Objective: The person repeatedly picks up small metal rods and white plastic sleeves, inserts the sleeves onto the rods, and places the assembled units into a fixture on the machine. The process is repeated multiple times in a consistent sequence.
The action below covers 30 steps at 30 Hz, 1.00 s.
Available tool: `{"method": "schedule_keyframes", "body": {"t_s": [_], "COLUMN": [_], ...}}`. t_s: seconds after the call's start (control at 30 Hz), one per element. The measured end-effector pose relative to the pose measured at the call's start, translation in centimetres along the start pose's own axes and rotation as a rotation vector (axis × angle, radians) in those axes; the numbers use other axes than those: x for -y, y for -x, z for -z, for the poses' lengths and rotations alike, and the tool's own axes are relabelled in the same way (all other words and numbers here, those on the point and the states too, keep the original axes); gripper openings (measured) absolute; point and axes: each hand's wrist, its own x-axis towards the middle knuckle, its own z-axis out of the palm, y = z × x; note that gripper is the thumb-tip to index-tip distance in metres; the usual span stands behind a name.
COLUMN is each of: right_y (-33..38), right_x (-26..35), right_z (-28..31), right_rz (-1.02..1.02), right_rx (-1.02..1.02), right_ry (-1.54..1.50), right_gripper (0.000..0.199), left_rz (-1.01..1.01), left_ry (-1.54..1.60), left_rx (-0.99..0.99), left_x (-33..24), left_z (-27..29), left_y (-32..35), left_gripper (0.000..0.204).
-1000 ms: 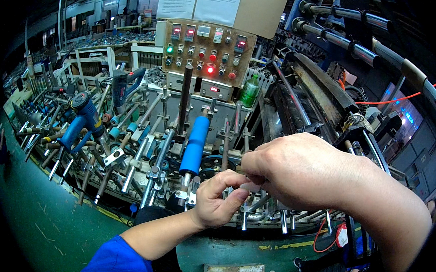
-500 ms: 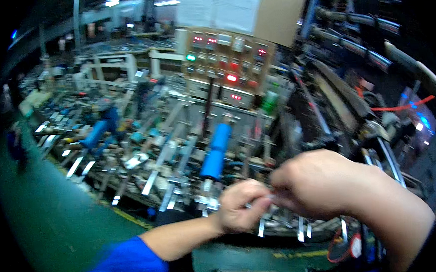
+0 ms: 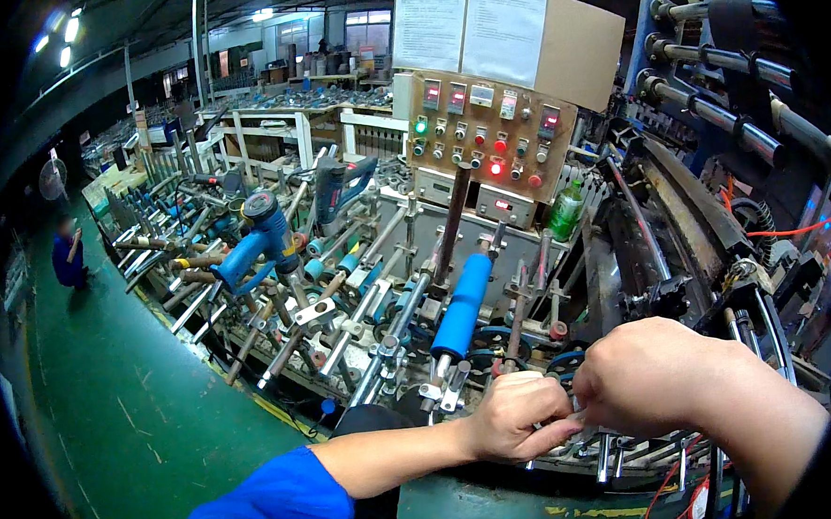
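In the head view, swung leftward since a second ago, still drawn together at the fingertips, with a pale piece apparently pinched between left hand and right hand. Held below and right of the blue roller, too covered to tell any change in shape; judging by the matching pinch, likely still mid-handling.

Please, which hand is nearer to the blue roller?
Left. The left hand is below the blue roller and slightly to its right in the picture; the right hand is also lower than the roller, but farther to the right.
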Motion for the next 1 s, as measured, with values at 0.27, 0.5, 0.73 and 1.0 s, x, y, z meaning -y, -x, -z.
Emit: {"method": "schedule_keyframes", "body": {"t_s": [0.27,0.5,0.73,1.0], "right_y": [0.8,1.3,2.6,3.4], "right_x": [0.7,0.8,-2.9,-3.1], "right_z": [1.4,2.4,2.9,2.5], "right_rz": [0.028,0.067,-0.274,-0.277], "right_rx": [0.147,0.175,-0.111,-0.055], "right_ry": [-0.096,-0.208,0.056,-0.013], "right_gripper": [0.030,0.025,0.016,0.026], "left_rz": [0.065,0.060,-0.056,0.007], "left_ry": [0.177,0.263,0.189,0.182], "left_rx": [0.123,0.064,0.078,-0.028], "left_x": [-1.4,-2.4,-1.5,0.1], "left_z": [0.2,0.8,1.5,-1.1], "left_y": [-0.2,-0.5,-0.1,0.0], "left_gripper": [0.024,0.027,0.022,0.017]}}
